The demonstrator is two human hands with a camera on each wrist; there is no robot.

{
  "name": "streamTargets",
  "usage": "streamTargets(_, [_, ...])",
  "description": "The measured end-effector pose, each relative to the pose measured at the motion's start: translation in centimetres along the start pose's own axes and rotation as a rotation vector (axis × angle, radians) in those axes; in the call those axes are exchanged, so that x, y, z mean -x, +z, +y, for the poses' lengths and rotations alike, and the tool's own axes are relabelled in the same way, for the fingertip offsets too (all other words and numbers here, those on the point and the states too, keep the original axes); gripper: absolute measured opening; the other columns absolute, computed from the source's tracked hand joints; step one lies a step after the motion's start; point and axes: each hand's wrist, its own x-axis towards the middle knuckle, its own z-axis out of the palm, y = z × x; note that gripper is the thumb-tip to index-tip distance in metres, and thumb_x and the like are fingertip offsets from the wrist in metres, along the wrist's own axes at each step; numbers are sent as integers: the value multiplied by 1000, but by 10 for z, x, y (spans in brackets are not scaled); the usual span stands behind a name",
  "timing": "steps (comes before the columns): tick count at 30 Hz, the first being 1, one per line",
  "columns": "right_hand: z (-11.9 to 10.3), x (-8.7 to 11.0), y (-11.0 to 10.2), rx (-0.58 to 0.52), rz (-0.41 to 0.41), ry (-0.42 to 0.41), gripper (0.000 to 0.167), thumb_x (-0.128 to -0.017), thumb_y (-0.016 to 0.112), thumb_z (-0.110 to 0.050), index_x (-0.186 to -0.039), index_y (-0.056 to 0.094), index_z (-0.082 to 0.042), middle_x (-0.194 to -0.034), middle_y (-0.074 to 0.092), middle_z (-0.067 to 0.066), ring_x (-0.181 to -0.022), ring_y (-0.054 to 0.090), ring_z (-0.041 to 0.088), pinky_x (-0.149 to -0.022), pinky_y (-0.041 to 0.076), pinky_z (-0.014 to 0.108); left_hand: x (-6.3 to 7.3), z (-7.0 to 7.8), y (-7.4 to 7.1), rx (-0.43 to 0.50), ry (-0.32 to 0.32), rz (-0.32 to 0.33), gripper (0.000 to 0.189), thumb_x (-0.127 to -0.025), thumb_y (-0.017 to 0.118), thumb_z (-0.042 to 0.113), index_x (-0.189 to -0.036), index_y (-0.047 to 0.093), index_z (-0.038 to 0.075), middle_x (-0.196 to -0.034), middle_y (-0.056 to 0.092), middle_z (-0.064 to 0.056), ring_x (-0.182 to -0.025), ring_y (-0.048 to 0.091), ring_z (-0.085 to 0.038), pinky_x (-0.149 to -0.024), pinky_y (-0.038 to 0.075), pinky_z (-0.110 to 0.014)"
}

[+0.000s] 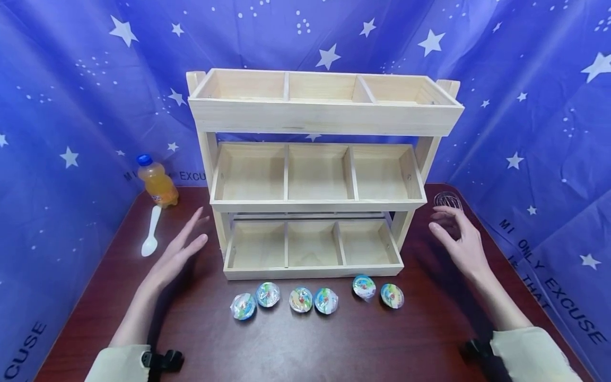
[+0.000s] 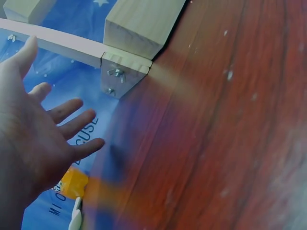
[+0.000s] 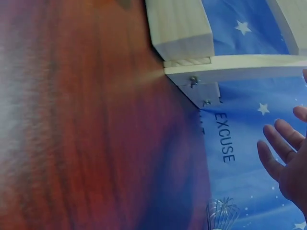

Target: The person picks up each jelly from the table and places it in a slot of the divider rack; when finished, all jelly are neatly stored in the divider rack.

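A three-tier wooden rack [image 1: 315, 118] with divided trays stands at the table's back. To its left, my left hand [image 1: 176, 257] is held with fingers extended and nothing in them; the left wrist view shows the same hand [image 2: 43, 124] spread beside the rack's end. On the other side, my right hand [image 1: 460, 241] hovers with relaxed fingers, close to a wire whisk [image 1: 447, 200]. Several small sealed cups [image 1: 300, 300] with printed lids lie in loose pairs in front of the bottom tray. The right wrist view catches part of my right hand [image 3: 290, 153].
An orange drink bottle [image 1: 159, 183] with a blue cap stands at the back left, and a white spoon [image 1: 151, 232] lies just in front of it. Blue star-printed cloth [image 1: 62, 106] hangs around the dark red table [image 1: 305, 355].
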Motion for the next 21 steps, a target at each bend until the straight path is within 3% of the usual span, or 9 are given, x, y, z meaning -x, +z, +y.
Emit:
streamTargets(8, [-6, 14, 7, -56, -149, -34, 32, -95, 68, -3, -127, 63, -3, -106, 70, 1, -97, 64, -5, -84, 48, 8, 2, 0, 6, 4, -70, -105, 70, -107, 51, 39, -164, 12, 41, -175, 13, -5, -161, 11, -41, -121, 11, -77])
streamTargets(10, [-8, 16, 9, -61, -192, -41, 31, -95, 69, -2, -126, 64, -4, -105, 71, 6, -97, 65, -4, -84, 48, 8, 3, 0, 7, 4, -79, -122, 70, -107, 52, 38, -164, 13, 41, -175, 14, -6, -160, 13, -41, -121, 13, -77])
streamTargets(15, [-12, 23, 12, -60, -290, -67, 29, -93, 71, -1, -121, 66, -3, -100, 72, 6, -93, 65, -2, -83, 48, 10, 3, 1, 8, 2, -84, -162, 71, -106, 54, 34, -166, 15, 35, -173, 21, -12, -159, 17, -43, -121, 15, -76])
streamTargets(21, [-15, 27, 14, -138, -477, -97, 22, -92, 69, 3, -114, 67, 0, -91, 72, 4, -83, 68, 6, -75, 56, 18, 2, 5, 7, -21, -133, -206, 76, -104, 57, 41, -166, 14, 33, -174, 18, -10, -161, 13, -41, -120, 13, -78])
